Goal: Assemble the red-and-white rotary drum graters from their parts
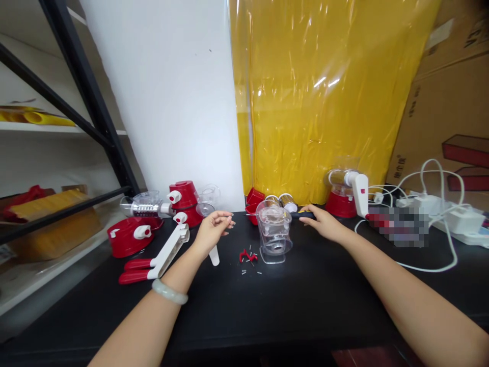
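Note:
My right hand (323,222) grips the black and yellow handle of a screwdriver (301,215), whose thin shaft points left behind a clear plastic housing (275,232). That housing stands upright on the black table. Left of the shaft's tip, my left hand (213,230) has thumb and fingertips pinched together; whatever is between them is too small to make out. A white flat piece (214,256) lies partly beneath this hand. Small red plastic parts (248,256) lie in front of the housing, with several loose screws (244,272) around them.
Red bases (128,237), white cranks with red handles (168,255) and a clear-topped unit (147,204) stand left. Behind the housing are red parts (254,199) and metal grater drums (286,200). An assembled grater (342,199) and a white power strip with cables (466,224) are right.

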`<action>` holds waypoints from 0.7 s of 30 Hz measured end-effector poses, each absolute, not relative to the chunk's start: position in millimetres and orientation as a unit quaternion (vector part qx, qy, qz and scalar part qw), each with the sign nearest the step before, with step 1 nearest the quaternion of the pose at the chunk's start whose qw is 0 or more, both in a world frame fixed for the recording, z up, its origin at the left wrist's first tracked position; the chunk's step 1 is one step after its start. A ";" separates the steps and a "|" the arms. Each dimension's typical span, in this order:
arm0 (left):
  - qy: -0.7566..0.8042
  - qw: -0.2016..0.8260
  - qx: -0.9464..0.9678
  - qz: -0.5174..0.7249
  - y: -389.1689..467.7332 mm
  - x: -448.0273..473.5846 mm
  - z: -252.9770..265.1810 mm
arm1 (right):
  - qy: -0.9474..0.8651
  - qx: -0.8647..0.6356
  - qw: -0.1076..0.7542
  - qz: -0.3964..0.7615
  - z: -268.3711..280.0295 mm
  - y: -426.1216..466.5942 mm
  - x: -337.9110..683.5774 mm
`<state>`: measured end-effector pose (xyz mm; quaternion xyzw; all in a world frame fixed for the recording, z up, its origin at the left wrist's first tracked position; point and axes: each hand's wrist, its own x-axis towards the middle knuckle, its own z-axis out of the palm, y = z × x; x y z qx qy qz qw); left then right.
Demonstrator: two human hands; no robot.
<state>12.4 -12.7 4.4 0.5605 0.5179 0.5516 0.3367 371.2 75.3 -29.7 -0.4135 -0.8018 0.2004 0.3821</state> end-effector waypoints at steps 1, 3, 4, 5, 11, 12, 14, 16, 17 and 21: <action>0.513 0.344 0.553 0.559 -11.8 12.2 4.0 | -0.785 -0.412 0.397 0.236 -30.5 76.6 372.1; 0.507 0.352 0.547 0.566 -10.1 12.1 3.2 | -0.745 -0.407 0.432 0.306 -32.0 79.7 374.1; 0.505 0.353 0.546 0.568 -9.6 12.1 2.9 | -0.724 -0.403 0.447 0.336 -32.6 81.3 375.2; 0.504 0.352 0.546 0.568 -9.4 12.2 2.6 | -0.705 -0.401 0.461 0.361 -33.0 82.9 376.3; 0.501 0.352 0.548 0.570 -11.9 12.6 3.7 | -0.624 -0.396 0.511 0.439 -30.5 86.0 382.6; 0.502 0.353 0.547 0.569 -12.4 12.8 4.0 | -0.610 -0.395 0.518 0.451 -29.8 85.7 383.5; 0.504 0.353 0.545 0.569 -13.2 13.4 4.5 | -0.581 -0.390 0.537 0.471 -28.3 85.5 385.5; 0.504 0.354 0.544 0.570 -14.2 14.6 5.3 | -0.549 -0.382 0.567 0.481 -26.4 86.0 388.0; 0.502 0.355 0.543 0.571 -14.9 15.3 5.8 | -0.531 -0.377 0.586 0.482 -25.1 86.4 389.3; 0.488 0.346 0.548 0.585 -18.2 18.6 8.7 | -0.461 -0.344 0.675 0.461 -14.9 86.8 394.1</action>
